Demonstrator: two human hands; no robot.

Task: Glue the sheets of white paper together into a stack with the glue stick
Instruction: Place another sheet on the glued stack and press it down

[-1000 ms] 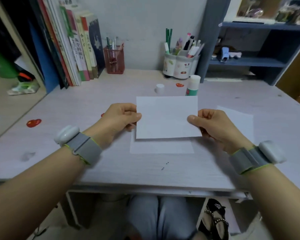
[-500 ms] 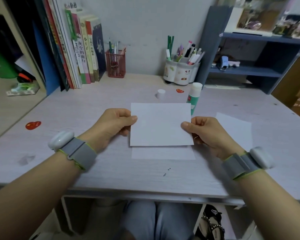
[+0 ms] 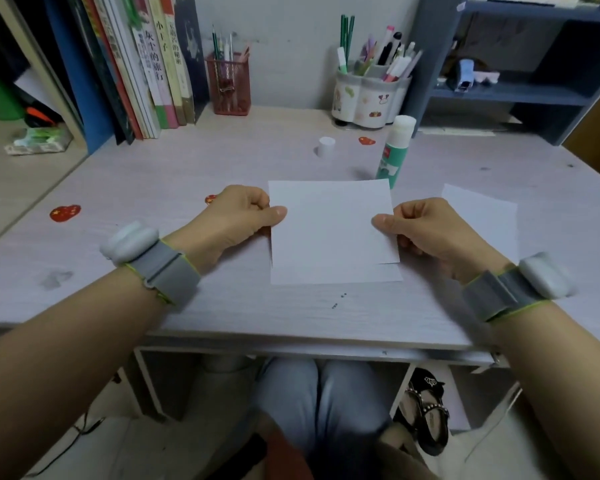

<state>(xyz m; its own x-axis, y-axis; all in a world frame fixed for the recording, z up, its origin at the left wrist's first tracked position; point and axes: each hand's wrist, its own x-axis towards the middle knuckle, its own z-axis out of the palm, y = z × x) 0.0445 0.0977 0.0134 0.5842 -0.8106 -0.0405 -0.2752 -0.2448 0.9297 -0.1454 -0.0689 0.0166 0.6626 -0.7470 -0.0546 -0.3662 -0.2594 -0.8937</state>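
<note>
we have lowered the top sheet (image 3: 329, 223) since a second ago, left hand (image 3: 238, 216) and right hand (image 3: 426, 230) pinching its side edges; it now nearly covers the bottom sheet (image 3: 336, 275) on the desk (image 3: 222, 299), so we judge pressing comes next.

Both forearms reach forward over the bench edge, each wrist wearing a grey band with a white pod. Left hand (image 3: 238, 216): fingers curled, thumb extended rightward, pinching the left edge of a paper sheet (image 3: 329, 223). Right hand (image 3: 426, 230): fingers curled, thumb extended leftward, pinching the sheet's right edge. Palms face inward.
</note>
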